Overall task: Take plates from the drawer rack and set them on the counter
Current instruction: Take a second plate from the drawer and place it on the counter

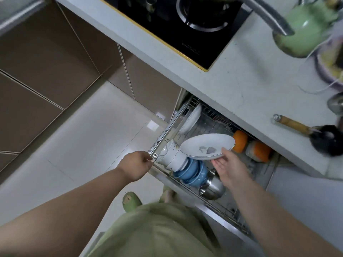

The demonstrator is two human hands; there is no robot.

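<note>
My right hand (229,166) holds a white oval plate (206,146) with a small grey pattern, gripped at its near edge and lifted above the pulled-out wire drawer rack (213,127). My left hand (137,164) is closed on the rack's front left corner rail (159,143). Another white plate (191,118) stands on edge at the rack's far left. The pale counter (241,78) runs above the drawer.
White bowls (172,156), blue bowls (193,172) and a steel bowl (213,186) lie in the rack's front. Orange-lidded containers (258,151) sit at its right. On the counter: black gas hob (185,25), green kettle (304,32), wooden-handled ladle (304,129). My feet stand on the tiled floor (92,136).
</note>
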